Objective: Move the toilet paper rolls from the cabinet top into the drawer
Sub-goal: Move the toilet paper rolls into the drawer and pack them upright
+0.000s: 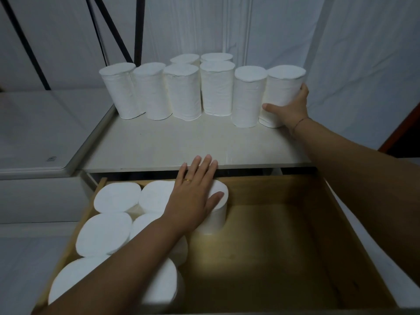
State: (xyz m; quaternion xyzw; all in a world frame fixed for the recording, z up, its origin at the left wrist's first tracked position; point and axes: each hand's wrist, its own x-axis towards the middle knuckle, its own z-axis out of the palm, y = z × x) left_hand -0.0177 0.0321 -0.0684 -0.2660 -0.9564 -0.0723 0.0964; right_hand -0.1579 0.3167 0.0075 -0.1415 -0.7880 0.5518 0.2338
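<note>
Toilet paper rolls (183, 93) are standing on the cabinet top (159, 144) and in the drawer (284, 246).
Right hand (289, 109) is gripping the one-o'clock roll (281, 89); left hand (194, 197), fingers straight, is resting on a drawer roll (216, 220) at six o'clock.

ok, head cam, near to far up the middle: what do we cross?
Nearest drawer roll → left hand flat on another drawer roll → cabinet top → front row of six rolls, right hand gripping the rightmost roll → two back rolls → white curtain.

Drawer (284, 235) right half free
</note>
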